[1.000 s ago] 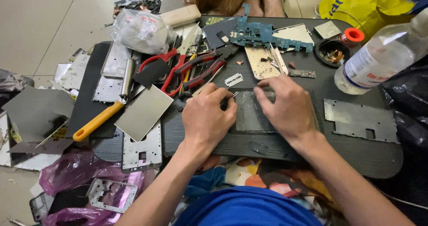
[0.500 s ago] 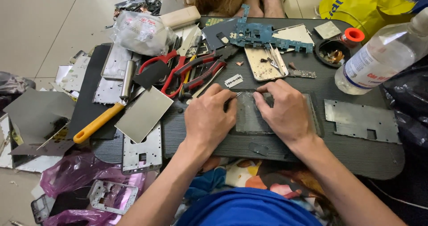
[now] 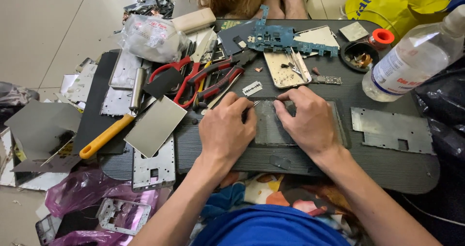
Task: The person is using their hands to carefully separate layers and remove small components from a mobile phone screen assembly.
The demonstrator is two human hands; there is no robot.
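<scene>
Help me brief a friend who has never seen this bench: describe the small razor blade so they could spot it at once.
Start at the dark ribbed board over the person's lap. Just beyond the left hand, beside the red-handled pliers, lies the razor blade. It is a small, flat, silvery rectangle with a slot along its middle, far smaller than the metal plates around it.

A dark ribbed counter with rounded corners is set low over a floor of pale square tiles, seen to its left and beyond its far edge. The tiles are lit evenly by soft light. A patterned cloth is seen under the counter's near edge. Dark material is bunched at its right side.
</scene>
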